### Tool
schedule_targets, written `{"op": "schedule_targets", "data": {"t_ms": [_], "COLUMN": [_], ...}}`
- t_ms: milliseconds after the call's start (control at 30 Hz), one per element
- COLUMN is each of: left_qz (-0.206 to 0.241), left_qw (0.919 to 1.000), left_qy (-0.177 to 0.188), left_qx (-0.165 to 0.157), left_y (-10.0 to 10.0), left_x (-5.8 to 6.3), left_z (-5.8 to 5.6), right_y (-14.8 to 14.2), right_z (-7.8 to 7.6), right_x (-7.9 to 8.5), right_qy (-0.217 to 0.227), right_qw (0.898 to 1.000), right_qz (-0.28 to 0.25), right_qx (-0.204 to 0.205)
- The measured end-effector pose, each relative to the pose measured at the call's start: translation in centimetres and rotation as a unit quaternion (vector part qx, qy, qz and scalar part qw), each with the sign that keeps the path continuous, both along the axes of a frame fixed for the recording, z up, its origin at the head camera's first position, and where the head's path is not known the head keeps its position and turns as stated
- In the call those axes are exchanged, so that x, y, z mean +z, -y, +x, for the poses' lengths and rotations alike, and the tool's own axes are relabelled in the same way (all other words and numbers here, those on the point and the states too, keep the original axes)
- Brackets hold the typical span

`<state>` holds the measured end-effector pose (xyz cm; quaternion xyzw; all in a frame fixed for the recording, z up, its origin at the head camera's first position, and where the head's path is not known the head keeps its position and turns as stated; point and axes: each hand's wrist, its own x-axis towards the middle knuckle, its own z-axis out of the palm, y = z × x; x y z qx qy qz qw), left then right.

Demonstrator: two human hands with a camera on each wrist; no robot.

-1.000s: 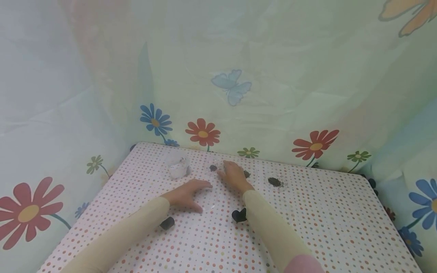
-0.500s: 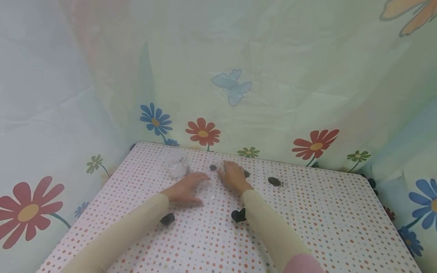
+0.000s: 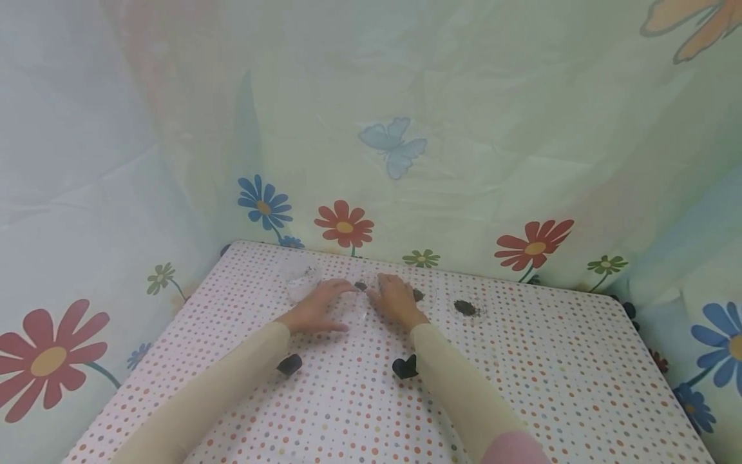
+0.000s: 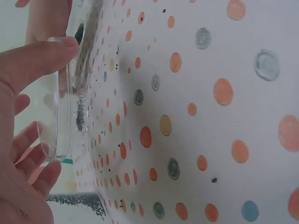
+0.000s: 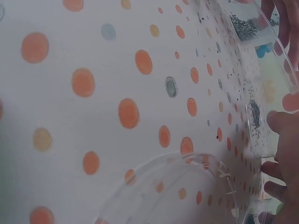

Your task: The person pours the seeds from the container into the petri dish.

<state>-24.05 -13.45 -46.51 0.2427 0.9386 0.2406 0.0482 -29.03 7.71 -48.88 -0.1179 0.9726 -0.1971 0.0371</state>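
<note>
My left hand (image 3: 315, 308) pinches a clear round plastic lid (image 4: 62, 116) between thumb and fingers, tilted on edge above the table in the left wrist view. Close beyond the lid sits a shallow clear dish (image 5: 253, 135) with a small heap of dark grains (image 3: 361, 285). My right hand (image 3: 397, 301) rests beside this dish, its fingertips (image 5: 274, 122) right at the rim, fingers loosely bent. Partly hidden behind the right hand is another dark heap (image 3: 418, 295).
A clear tub (image 3: 303, 281) with dark grains stands left of the dishes. A third dark heap (image 3: 465, 308) lies to the right. Another clear round lid (image 5: 159, 170) lies on the dotted tabletop (image 3: 580, 380). Loose grains are scattered about. A printed cloth (image 3: 464, 161) hangs behind the table.
My left hand has moved forward with the clear lid, away from me and closer to the dish of dark grains. The right hand has stayed almost still.
</note>
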Motion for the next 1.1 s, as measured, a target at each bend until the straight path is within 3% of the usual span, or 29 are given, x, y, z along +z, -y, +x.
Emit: {"op": "schedule_targets", "data": {"t_ms": [300,500,667,900,1100], "left_qz": [0.009,-0.011,-0.001,-0.008,0.015], "left_qw": [0.9997,0.9993,0.9989,0.9983,0.9984], "left_qy": [-0.016,-0.024,-0.032,-0.029,-0.021], "left_qx": [0.014,0.028,0.033,0.051,0.051], "left_y": [-0.9,-1.5,-1.9,-2.1,-2.5], "left_x": [0.0,0.1,0.4,0.4,0.3], "left_z": [-0.5,-0.9,-1.0,-1.5,-1.9], "right_y": [-0.3,-0.7,-1.1,-2.0,-2.6], "right_z": [0.4,0.5,0.5,0.8,1.2], "right_x": [0.0,-0.1,-0.1,0.1,0.6], "right_qy": [-0.003,-0.004,-0.025,-0.045,-0.049], "right_qw": [1.000,1.000,1.000,0.999,0.998], "right_qz": [-0.001,-0.004,-0.006,-0.027,-0.039], "right_qx": [0.013,0.008,0.006,-0.002,-0.001]}}
